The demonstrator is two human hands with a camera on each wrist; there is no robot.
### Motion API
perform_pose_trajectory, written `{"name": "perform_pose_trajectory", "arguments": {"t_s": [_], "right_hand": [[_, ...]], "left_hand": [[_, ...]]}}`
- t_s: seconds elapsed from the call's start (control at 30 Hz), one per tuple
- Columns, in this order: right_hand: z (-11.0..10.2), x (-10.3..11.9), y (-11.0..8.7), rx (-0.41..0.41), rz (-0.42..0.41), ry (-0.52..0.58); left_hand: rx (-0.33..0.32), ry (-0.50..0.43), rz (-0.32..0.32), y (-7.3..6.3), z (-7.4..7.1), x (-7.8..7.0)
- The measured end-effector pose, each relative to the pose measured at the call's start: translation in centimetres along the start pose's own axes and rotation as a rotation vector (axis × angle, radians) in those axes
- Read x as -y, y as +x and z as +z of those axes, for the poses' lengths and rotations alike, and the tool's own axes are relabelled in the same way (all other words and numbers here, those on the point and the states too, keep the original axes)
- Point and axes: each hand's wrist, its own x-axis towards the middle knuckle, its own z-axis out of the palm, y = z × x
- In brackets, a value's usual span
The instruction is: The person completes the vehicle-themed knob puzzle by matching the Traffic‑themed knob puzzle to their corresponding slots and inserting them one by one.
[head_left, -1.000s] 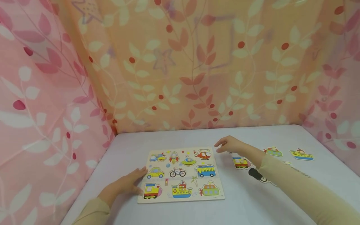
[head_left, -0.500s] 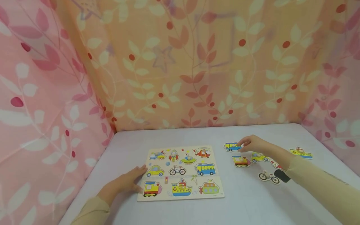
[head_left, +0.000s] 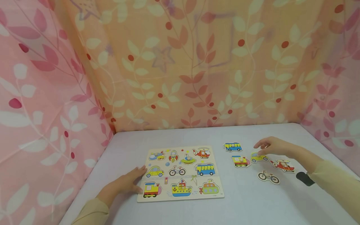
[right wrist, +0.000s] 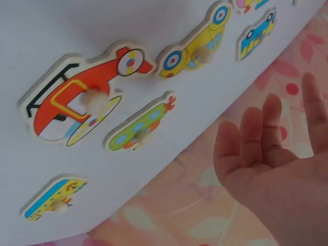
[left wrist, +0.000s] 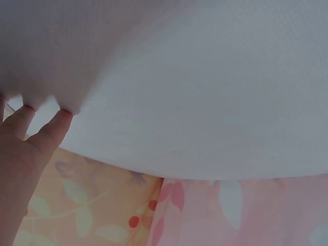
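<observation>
A wooden peg puzzle board [head_left: 190,171] lies on the white table. My left hand [head_left: 127,181] rests at its left edge, fingers on the border; in the left wrist view the fingertips [left wrist: 65,114] point down. My right hand [head_left: 277,146] hovers, holding nothing, its fingers loosely bent, just over the yellow car piece [head_left: 258,157]. Around it lie the blue bus [head_left: 232,147], train [head_left: 239,161], helicopter [head_left: 284,166] and bicycle [head_left: 268,177] pieces. The right forearm hides the submarine [right wrist: 130,132] and boat [right wrist: 48,197] pieces from the head view, but the right wrist view shows them.
Knobbed plane [head_left: 157,155], rocket [head_left: 173,157] and flying saucer [head_left: 188,160] pieces sit in the board's top row. A patterned curtain [head_left: 180,78] stands along the back and both sides of the table. A black wrist device [head_left: 305,179] hangs at my right wrist.
My right hand has moved right, from beside the board, past the bus piece to over the car piece. The bus, helicopter and bicycle have come into view. My left hand stays put.
</observation>
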Motion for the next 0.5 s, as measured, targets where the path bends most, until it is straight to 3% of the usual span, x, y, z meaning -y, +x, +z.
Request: {"name": "perform_pose_trajectory", "arguments": {"t_s": [0.2,0.5], "right_hand": [[-1.0,-2.4,-1.5,0.02,-0.016,0.002],[-0.9,-5.7,-3.4,-0.005,0.057,0.089]], "left_hand": [[0.0,-0.014,0.015,0.0,0.1,0.0],[0.0,0.002,-0.014,0.0,0.0,0.1]]}}
